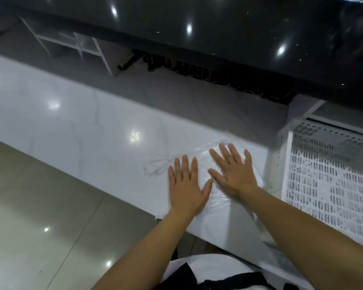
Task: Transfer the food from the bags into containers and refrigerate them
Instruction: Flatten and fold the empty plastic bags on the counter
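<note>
White marble-look counter (82,130) runs diagonally across the view, glossy with ceiling-light reflections. To its right, just beside the counter's end, stands a white perforated crate (327,185), its slotted wall facing up toward the camera. Beyond the counter lies a grey ledge, and above that a shiny black surface (218,28); under its edge shows a dark row of small items, too blurred to name. Greenish floor tiles (29,206) fill the lower left.

On the counter near its right end lies a clear plastic bag (218,197), flattened, thin and wrinkled, its looped handles (155,166) trailing to the left. The left hand (187,189) and the right hand (233,174) both press flat on the bag, fingers straight and spread, gripping nothing.
</note>
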`<action>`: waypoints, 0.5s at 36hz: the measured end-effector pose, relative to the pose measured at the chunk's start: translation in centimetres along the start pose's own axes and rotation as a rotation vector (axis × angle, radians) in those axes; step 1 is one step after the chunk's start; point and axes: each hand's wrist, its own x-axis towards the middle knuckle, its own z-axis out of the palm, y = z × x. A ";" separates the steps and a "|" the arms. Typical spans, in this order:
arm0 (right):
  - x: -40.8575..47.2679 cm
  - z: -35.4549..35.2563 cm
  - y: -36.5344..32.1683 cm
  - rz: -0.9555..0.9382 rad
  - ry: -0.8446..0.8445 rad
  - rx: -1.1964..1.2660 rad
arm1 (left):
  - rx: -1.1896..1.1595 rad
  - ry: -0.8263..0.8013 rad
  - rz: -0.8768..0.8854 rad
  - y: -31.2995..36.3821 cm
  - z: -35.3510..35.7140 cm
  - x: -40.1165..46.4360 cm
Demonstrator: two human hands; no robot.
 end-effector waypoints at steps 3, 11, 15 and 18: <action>-0.3 0.4 -0.6 0.002 0.005 0.007 | 0.017 0.002 -0.017 -0.7 0.0 -0.5; -2.3 0.6 -6.7 -0.019 -0.028 0.063 | 0.058 -0.035 -0.068 -6.0 -1.4 -3.8; -2.7 0.8 -9.4 -0.016 -0.070 0.051 | 0.021 -0.168 -0.063 -8.3 -3.2 -5.1; -2.7 0.7 -10.3 -0.004 -0.079 0.077 | -0.036 -0.234 -0.071 -8.3 -5.7 -4.6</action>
